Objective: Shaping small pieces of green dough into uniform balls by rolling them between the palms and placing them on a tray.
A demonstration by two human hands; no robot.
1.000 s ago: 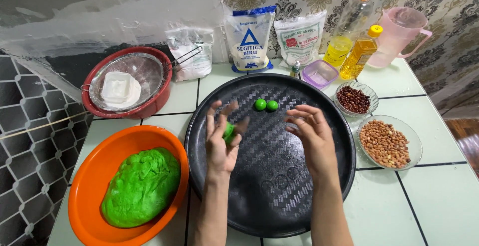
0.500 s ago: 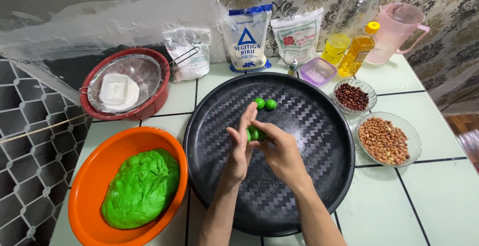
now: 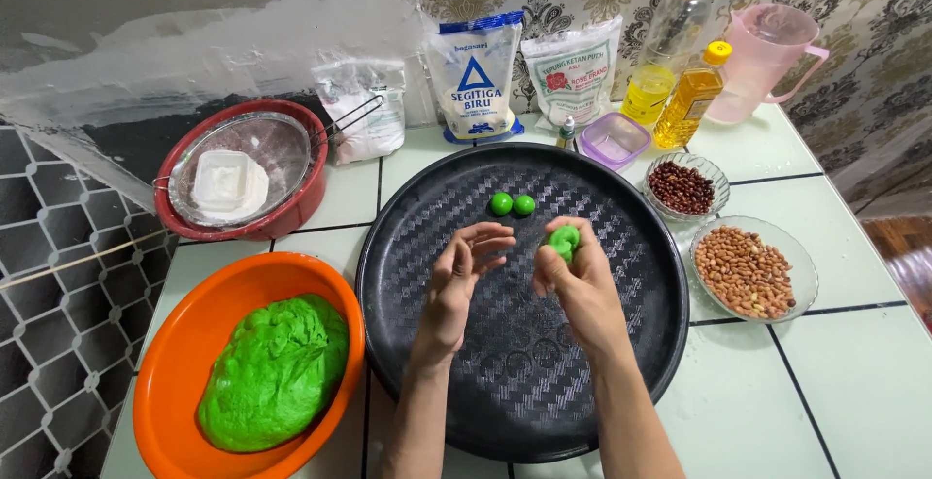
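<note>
My right hand [image 3: 575, 283] holds a small piece of green dough [image 3: 563, 240] in its fingertips above a large round black tray [image 3: 466, 392]. My left hand [image 3: 461, 270] hovers just left of it, fingers loosely curled and apart, holding nothing. Two small green dough balls [image 3: 512, 204] lie side by side on the tray's far part. A big lump of green dough [image 3: 275, 370] fills an orange bowl [image 3: 184, 343] at the left.
A red bowl with a metal sieve [image 3: 243, 166] stands at the back left. Flour bags [image 3: 476, 76], oil bottles [image 3: 691, 105], a pink jug [image 3: 772, 52] and a purple container [image 3: 615, 139] line the back. Glass bowls of red beans [image 3: 682, 188] and peanuts [image 3: 746, 270] sit right.
The hands were pressed together around the dough half a second ago; now they have parted, and the dough piece has passed from my left palm to my right fingertips.
</note>
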